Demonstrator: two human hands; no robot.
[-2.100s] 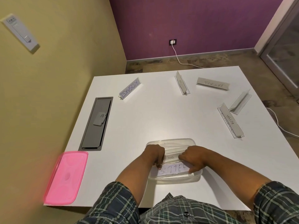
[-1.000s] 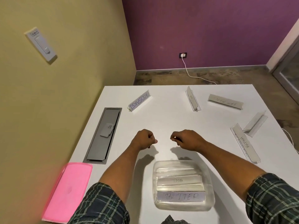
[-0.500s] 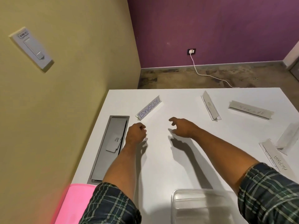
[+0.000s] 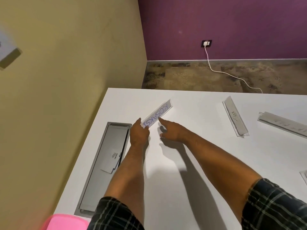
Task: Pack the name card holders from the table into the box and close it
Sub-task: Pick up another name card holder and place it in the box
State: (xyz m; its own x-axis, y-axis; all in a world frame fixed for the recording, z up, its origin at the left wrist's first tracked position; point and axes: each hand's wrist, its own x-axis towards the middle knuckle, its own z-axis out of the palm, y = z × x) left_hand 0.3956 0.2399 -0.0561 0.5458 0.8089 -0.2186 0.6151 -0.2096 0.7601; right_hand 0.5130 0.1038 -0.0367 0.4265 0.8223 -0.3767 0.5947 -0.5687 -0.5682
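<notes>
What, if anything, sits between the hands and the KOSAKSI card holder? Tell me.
Nothing visible. The left hand already touches the near end of the KOSAKSI holder, and the right hand reaches its index finger toward its middle over bare table.

The near end of the card holder marked KOSAKSI [image 4: 157, 115] sits behind the fingers of the left hand [image 4: 139, 133], so the contact there cannot be made out. A card holder [image 4: 282, 123] toward the table's [image 4: 207, 163] right edge runs out of the picture, and its writing is too faint to read. Only a corner of another card holder [image 4: 304, 177] shows at the picture's right edge. The pink lid [image 4: 64, 222] at the table's near left corner is cut off by the bottom edge. A grey wall fitting [image 4: 8, 52] at the left edge is blurred and only partly in view. The small print on the label [image 4: 116, 157] in the table's grey cable tray [image 4: 93, 180] is too small to read.
</notes>
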